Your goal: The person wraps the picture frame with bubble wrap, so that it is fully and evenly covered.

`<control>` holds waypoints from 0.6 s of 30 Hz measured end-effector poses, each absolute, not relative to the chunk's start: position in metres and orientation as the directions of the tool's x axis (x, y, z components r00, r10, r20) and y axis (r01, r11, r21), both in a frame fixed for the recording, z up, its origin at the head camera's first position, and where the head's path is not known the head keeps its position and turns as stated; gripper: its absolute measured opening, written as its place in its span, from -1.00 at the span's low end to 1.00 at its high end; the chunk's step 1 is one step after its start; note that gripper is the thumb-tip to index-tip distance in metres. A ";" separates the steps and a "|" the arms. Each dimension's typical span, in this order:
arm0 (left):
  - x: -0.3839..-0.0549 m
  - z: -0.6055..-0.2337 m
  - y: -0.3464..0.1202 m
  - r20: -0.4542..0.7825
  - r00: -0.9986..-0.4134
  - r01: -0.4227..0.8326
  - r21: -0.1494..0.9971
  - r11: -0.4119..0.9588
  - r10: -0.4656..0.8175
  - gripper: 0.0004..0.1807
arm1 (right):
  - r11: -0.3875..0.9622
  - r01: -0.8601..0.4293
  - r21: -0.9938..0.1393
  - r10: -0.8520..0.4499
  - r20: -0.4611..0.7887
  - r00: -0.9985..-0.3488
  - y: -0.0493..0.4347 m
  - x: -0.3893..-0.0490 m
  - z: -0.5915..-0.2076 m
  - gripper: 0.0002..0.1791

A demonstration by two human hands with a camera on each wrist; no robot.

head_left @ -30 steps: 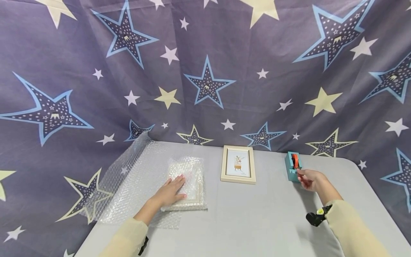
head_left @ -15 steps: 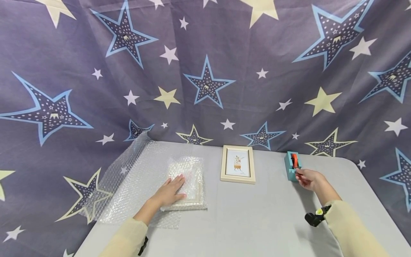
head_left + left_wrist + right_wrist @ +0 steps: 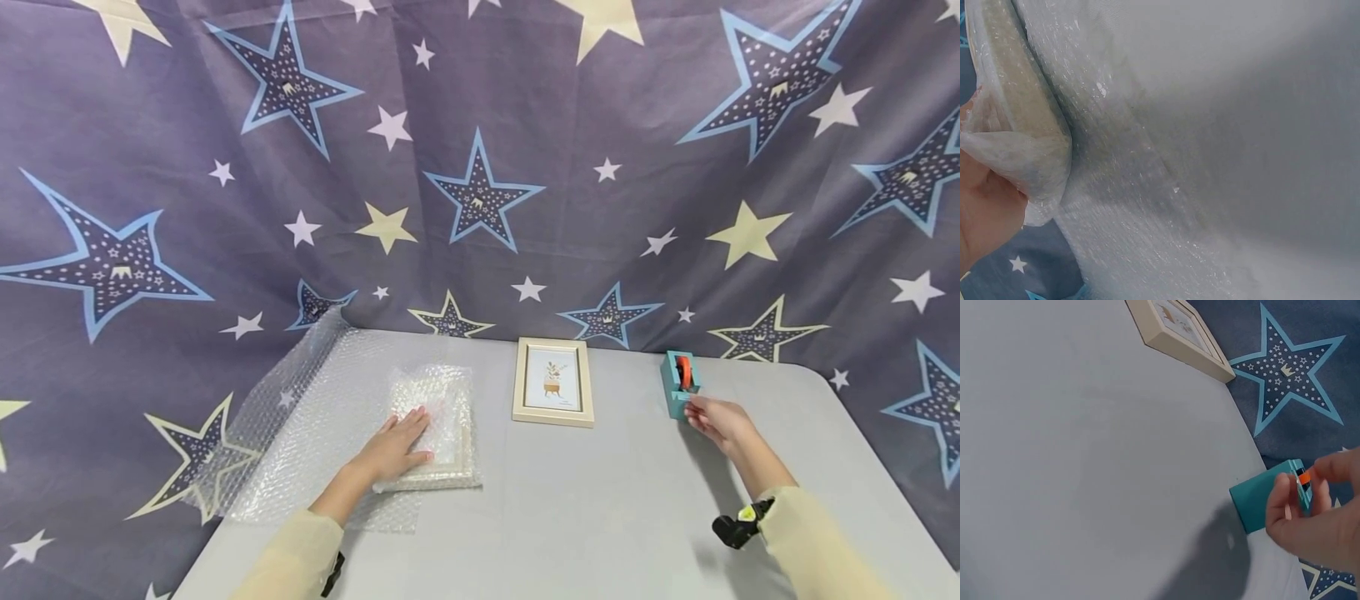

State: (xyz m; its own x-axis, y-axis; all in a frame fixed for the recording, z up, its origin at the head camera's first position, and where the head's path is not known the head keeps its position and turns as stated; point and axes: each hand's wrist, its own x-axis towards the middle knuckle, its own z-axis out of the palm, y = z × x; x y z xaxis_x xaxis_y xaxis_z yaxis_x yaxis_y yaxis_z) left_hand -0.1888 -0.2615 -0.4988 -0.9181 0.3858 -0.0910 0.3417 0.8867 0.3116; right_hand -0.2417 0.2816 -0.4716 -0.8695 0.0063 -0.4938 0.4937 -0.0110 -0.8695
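My left hand (image 3: 393, 448) lies flat, fingers spread, on a flat light-coloured frame wrapped in bubble wrap (image 3: 450, 473). In the left wrist view the wrapped frame's edge (image 3: 1029, 81) stands next to that hand (image 3: 988, 212), whose fingertips are hidden. At the right, my right hand (image 3: 722, 423) is at the front of a teal tape dispenser (image 3: 670, 385) with an orange-cored roll (image 3: 684, 372). Thumb and fingers pinch the tape's end at the cutter; the clear strip is hard to see. The right wrist view shows the curled fingers (image 3: 1282, 494) over the dispenser (image 3: 1250, 497).
A loose bubble wrap sheet (image 3: 315, 442) spreads under and left of the wrapped frame, rising against the star-patterned curtain (image 3: 480, 100). A cream picture frame (image 3: 553, 383) with a plant print lies at the back middle of the grey-white table (image 3: 570, 525).
My right hand has shifted slightly from the roll toward the dispenser's front cutter. The left hand stays on the wrapped frame. The head view has shifted slightly.
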 end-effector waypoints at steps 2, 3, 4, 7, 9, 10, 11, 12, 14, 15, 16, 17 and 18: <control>-0.188 -0.499 -0.262 -0.086 -0.919 0.342 0.313 0.886 0.385 -0.23 | -0.003 0.471 -0.882 -0.019 -0.471 -0.882 0.283 -0.239 -0.474 -0.75; -0.188 -0.499 -0.262 -0.085 -0.919 0.342 0.314 0.886 0.385 -0.23 | 0.008 0.458 -0.889 -0.030 -0.458 -0.888 0.283 -0.238 -0.475 -0.72; -0.189 -0.500 -0.262 -0.084 -0.919 0.342 0.314 0.886 0.385 -0.23 | 0.014 0.444 -0.896 -0.041 -0.444 -0.895 0.283 -0.237 -0.477 -0.68; -0.189 -0.500 -0.262 -0.077 -0.919 0.345 0.318 0.883 0.387 -0.23 | 0.025 0.393 -0.919 -0.077 -0.394 -0.916 0.286 -0.233 -0.484 -0.53; -0.189 -0.501 -0.262 -0.076 -0.919 0.344 0.320 0.882 0.386 -0.23 | 0.053 0.359 -0.932 -0.089 -0.363 -0.928 0.287 -0.230 -0.488 -0.43; -0.189 -0.501 -0.262 -0.076 -0.919 0.344 0.319 0.883 0.386 -0.23 | 0.066 0.343 -0.937 -0.094 -0.348 -0.933 0.288 -0.229 -0.490 -0.43; -0.189 -0.501 -0.262 -0.077 -0.919 0.344 0.321 0.882 0.386 -0.23 | 0.077 0.331 -0.941 -0.098 -0.337 -0.936 0.289 -0.228 -0.492 -0.46; -0.189 -0.501 -0.261 -0.079 -0.919 0.343 0.320 0.883 0.386 -0.23 | 0.091 0.323 -0.942 -0.099 -0.331 -0.938 0.289 -0.227 -0.493 -0.51; -0.189 -0.501 -0.261 -0.084 -0.920 0.338 0.320 0.885 0.382 -0.23 | 0.115 0.307 -0.945 -0.100 -0.318 -0.943 0.290 -0.226 -0.496 -0.65; -0.188 -0.501 -0.261 -0.085 -0.921 0.337 0.320 0.885 0.381 -0.23 | 0.121 0.299 -0.946 -0.098 -0.312 -0.945 0.290 -0.225 -0.497 -0.72; -0.188 -0.501 -0.261 -0.085 -0.921 0.335 0.322 0.885 0.380 -0.23 | 0.125 0.293 -0.948 -0.100 -0.305 -0.947 0.289 -0.224 -0.497 -0.77; -0.189 -0.501 -0.262 -0.083 -0.922 0.335 0.323 0.885 0.379 -0.23 | 0.127 0.280 -0.951 -0.099 -0.293 -0.951 0.289 -0.224 -0.498 -0.79; -0.189 -0.502 -0.262 -0.083 -0.922 0.334 0.322 0.886 0.377 -0.23 | 0.137 0.266 -0.954 -0.101 -0.280 -0.955 0.289 -0.223 -0.498 -0.80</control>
